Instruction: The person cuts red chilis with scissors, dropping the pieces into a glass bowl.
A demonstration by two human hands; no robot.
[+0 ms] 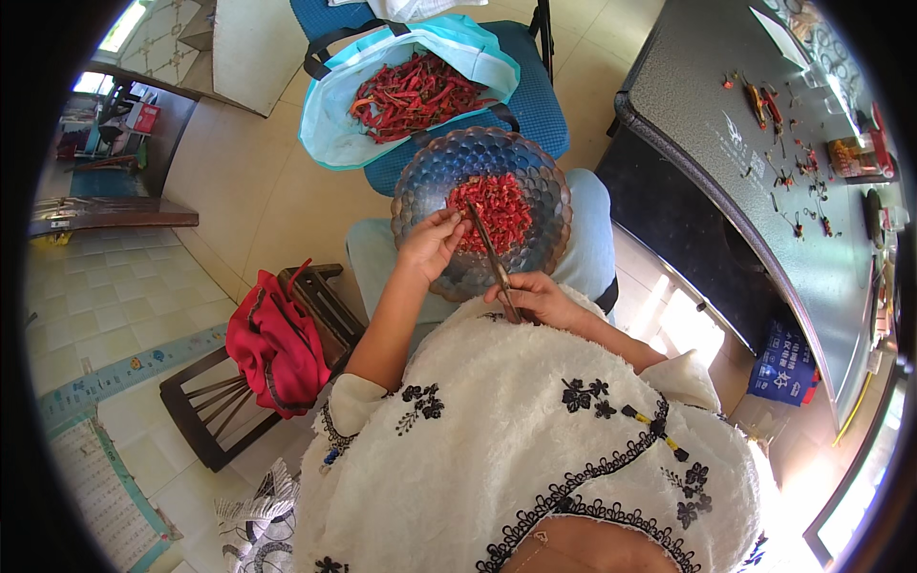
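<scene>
On my lap rests a round glass bowl [419, 168] with a bubbled wall, holding a heap of cut red chili pieces [505, 208]. My right hand [537, 297] grips a pair of scissors [494, 261], whose blades point up and left over the heap. Just left of the blade tips, my left hand [433, 243] pinches what looks like a small bit of red chili, mostly hidden by the fingers. Beyond the bowl, a light-blue bag [326, 136] lies open with whole dried red chilies [415, 93] inside.
The bag sits on a blue chair [548, 107]. At right, a dark desk [688, 86] bears scattered chili stems [784, 179] and a lidded jar [856, 156]. To my left stands a wooden chair [193, 415] with a red cloth [276, 344] on it.
</scene>
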